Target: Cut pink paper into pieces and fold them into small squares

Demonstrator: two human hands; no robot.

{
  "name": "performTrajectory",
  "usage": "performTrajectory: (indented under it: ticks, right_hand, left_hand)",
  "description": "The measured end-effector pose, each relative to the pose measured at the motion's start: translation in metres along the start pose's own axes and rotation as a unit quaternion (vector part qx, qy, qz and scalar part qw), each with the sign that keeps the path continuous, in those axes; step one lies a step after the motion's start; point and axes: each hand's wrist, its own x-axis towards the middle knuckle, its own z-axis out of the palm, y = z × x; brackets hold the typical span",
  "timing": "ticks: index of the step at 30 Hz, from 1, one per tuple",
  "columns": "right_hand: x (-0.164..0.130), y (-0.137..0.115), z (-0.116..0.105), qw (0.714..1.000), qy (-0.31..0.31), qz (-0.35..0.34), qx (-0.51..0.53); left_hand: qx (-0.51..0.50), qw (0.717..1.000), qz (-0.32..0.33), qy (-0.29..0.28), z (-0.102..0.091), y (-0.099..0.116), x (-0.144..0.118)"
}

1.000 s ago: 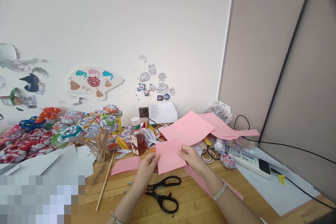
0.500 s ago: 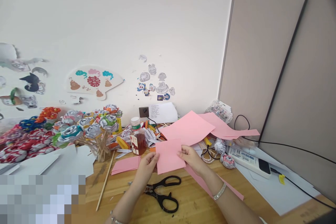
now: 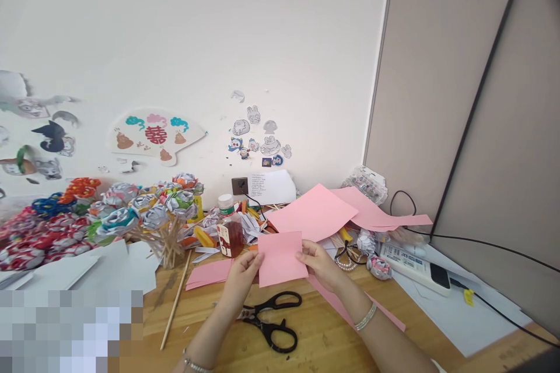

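Both hands hold a small pink paper square upright above the wooden table. My left hand pinches its lower left edge, and my right hand grips its right edge. Black scissors lie shut on the table just below the hands. A stack of cut pink squares rests left of the held piece. Larger pink sheets lie behind it, toward the wall.
Paper flowers on sticks crowd the left. A small bottle of brown liquid stands behind the squares. A wooden stick, white paper, glasses, a power strip and cables surround the work spot.
The pink square has been turned slightly and lifted a little, its top edge now more level. Both hands keep their hold on it.
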Motion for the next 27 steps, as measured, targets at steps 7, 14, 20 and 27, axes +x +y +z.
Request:
performTrajectory:
  ticks: [7,14,20,27]
  right_hand:
    - [0.005,0.007,-0.006,0.995,0.075,-0.023,-0.057]
    - [0.003,0.005,-0.007,0.997,0.048,-0.021,-0.056]
    - [0.0,0.005,-0.007,0.993,0.002,-0.01,-0.114]
    - [-0.002,0.013,0.0,0.978,-0.073,-0.02,-0.196]
  left_hand:
    - [0.023,0.993,-0.025,-0.114,0.0,0.009,-0.005]
    - [0.04,0.992,-0.036,-0.114,-0.012,0.011,-0.005]
    - [-0.087,0.952,-0.153,-0.252,-0.014,0.023,-0.014]
    - [-0.029,0.904,-0.197,-0.377,0.011,0.012,-0.029]
